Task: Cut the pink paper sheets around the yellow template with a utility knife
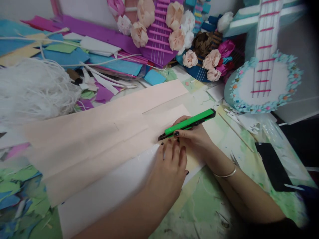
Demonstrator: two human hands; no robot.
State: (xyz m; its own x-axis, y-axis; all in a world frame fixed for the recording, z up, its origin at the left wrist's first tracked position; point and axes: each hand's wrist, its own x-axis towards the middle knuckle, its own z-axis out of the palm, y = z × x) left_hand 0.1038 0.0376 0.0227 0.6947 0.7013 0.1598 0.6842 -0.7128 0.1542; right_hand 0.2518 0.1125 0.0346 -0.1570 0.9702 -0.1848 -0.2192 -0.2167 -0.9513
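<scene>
My right hand (pixel 195 134) is closed round a green utility knife (pixel 190 121), with its dark tip pointing down and left. The tip is close to the fingertips of my left hand (pixel 169 169), at the edge of a white sheet (pixel 107 189); whether the blade touches the paper I cannot tell. My left hand lies with its fingers stretched out on the white sheet. Under and beyond the sheet spreads a large pale pink paper (pixel 84 142) with a crease along it and a rectangle cut out near its right end.
White string (pixel 37 89) lies tangled at left, above green and blue paper scraps (pixel 22 199). Coloured sheets (pixel 104 31) pile up behind. Paper-flowered guitar shapes (pixel 159 30) and a white one (pixel 261 79) stand at the back. A black phone-like slab (pixel 274 166) lies right.
</scene>
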